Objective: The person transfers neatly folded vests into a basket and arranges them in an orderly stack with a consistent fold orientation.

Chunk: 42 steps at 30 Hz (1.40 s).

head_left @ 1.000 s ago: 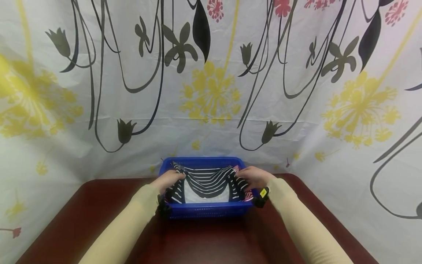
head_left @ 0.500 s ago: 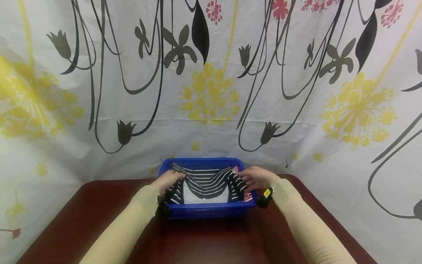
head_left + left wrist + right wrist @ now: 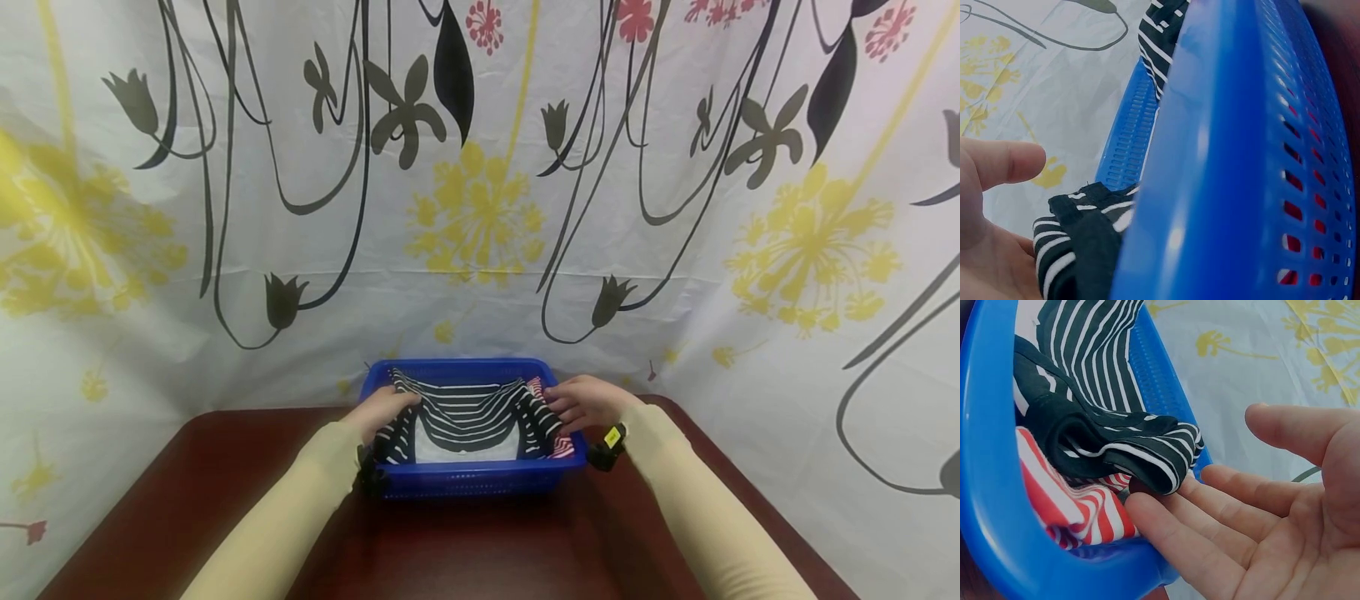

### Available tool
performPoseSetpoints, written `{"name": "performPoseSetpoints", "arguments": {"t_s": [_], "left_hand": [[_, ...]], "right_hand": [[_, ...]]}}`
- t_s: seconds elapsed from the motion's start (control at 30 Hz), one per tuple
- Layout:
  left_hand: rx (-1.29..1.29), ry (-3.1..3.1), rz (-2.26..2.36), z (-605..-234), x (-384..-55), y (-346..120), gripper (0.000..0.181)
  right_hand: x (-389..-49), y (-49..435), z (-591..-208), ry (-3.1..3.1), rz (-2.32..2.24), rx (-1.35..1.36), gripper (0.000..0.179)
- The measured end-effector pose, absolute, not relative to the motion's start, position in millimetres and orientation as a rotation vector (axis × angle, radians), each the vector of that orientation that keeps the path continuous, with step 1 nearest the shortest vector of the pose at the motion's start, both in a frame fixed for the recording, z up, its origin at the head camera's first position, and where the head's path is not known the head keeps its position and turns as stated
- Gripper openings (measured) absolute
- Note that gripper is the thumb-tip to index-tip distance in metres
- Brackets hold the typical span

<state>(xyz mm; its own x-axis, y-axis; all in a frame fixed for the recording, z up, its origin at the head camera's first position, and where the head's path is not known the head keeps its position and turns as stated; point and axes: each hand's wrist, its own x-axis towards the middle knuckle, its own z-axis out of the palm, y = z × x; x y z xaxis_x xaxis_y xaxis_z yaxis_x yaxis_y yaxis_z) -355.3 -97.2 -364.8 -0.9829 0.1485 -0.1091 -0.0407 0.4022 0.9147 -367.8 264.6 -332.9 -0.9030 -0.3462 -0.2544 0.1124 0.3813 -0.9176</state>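
A black-and-white striped garment (image 3: 465,417) lies in a blue plastic basket (image 3: 480,479), with a white area showing in its middle. My left hand (image 3: 386,410) is at the garment's left side; in the left wrist view its thumb (image 3: 1013,162) stands apart from the cloth and the other fingers are partly hidden behind it. On the opposite side, my right hand (image 3: 1260,519) has its fingers extended, the fingertips touching the garment's folded edge and the thumb held away. Red-and-white striped cloth (image 3: 1085,512) lies under that fold.
The basket stands toward the back of a dark red-brown table (image 3: 465,550). Directly behind the table hangs a white curtain (image 3: 480,317) printed with flowers. Perforated basket walls (image 3: 1300,181) rise around the cloth.
My right hand has shifted slightly right and loosened its fingers from the garment's edge. The left hand and the garment look nearly unchanged.
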Motion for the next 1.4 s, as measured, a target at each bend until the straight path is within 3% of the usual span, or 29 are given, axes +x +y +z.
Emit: {"name": "performPoseSetpoints", "arguments": {"t_s": [0.9,1.4], "left_hand": [[0.087,2.436,1.687,-354,-350,-105,0.081],[0.164,2.481,1.658,-342,-344,-115,0.075]], "right_hand": [[-361,264,-316,2.317,-1.472,-0.207,0.051],[-363,255,-311,2.428,-1.459,-0.193,0.053]]}}
